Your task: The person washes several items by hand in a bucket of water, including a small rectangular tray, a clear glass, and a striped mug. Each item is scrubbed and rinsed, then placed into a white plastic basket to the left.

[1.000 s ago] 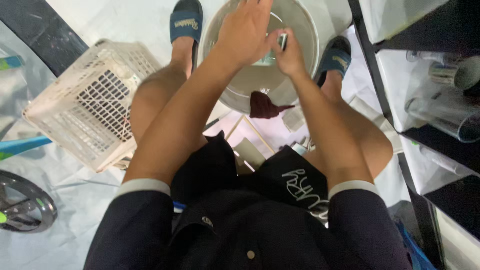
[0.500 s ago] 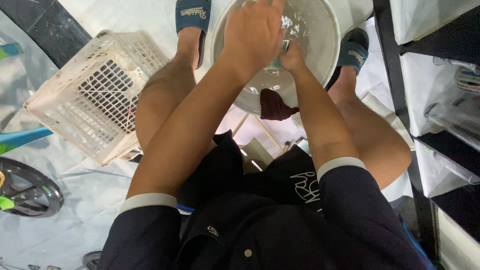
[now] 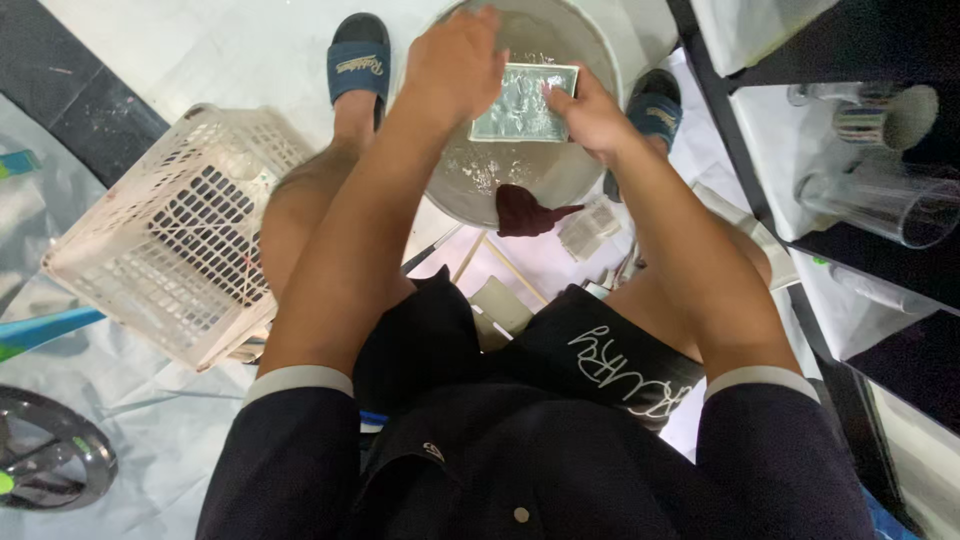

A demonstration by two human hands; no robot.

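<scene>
Two hands meet over a round metal basin point(image 3: 600, 40) in the head view, clamped on a flat, shiny rectangular metal piece point(image 3: 522, 103) held just above the soapy water. The left hand point(image 3: 455, 65) grips its left edge from above; the right hand point(image 3: 592, 115) pinches its right edge. A dark red cloth point(image 3: 525, 212) hangs on the basin's near rim, and a white plastic basket point(image 3: 170, 240) sits beside the left leg.

We see a wet, glossy metal tray point(image 3: 524, 102) over a dull metal basin point(image 3: 590, 40), a dark cloth rag point(image 3: 522, 212), and a matt plastic lattice basket point(image 3: 170, 240).
</scene>
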